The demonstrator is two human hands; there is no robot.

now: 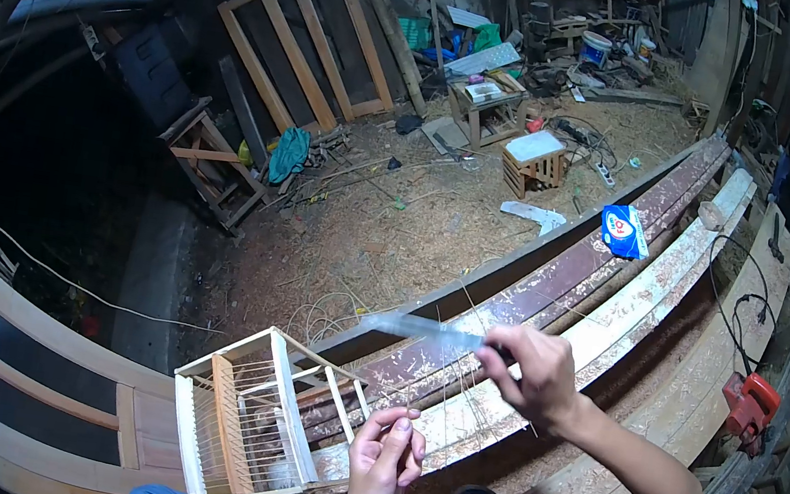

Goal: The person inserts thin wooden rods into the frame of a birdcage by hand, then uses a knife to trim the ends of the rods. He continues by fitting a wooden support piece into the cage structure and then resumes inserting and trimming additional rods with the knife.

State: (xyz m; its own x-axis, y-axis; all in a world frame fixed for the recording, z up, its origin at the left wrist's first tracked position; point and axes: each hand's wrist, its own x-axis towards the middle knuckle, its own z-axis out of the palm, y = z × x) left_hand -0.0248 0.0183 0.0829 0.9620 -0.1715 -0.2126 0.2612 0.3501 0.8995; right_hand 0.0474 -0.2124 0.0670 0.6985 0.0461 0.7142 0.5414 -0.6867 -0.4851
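Note:
My right hand [538, 376] is closed on the dark handle of a knife [424, 329], whose blade points left and is blurred. Below and to the left, my left hand [382, 463] is raised with its fingers curled and thumb against them; what it pinches, if anything, is too small to tell. Beside my left hand stands a small wooden frame [280, 403] with rows of thin bars, like a cage. Thin sticks [467, 399] lie on the pale plank between my hands.
Long planks [606, 327] strewn with shavings run to the upper right, bearing a blue and white packet [624, 231]. A red power tool [749, 406] lies at right. Small stool [535, 148], low table [485, 98] and wooden frames [312, 43] stand farther back.

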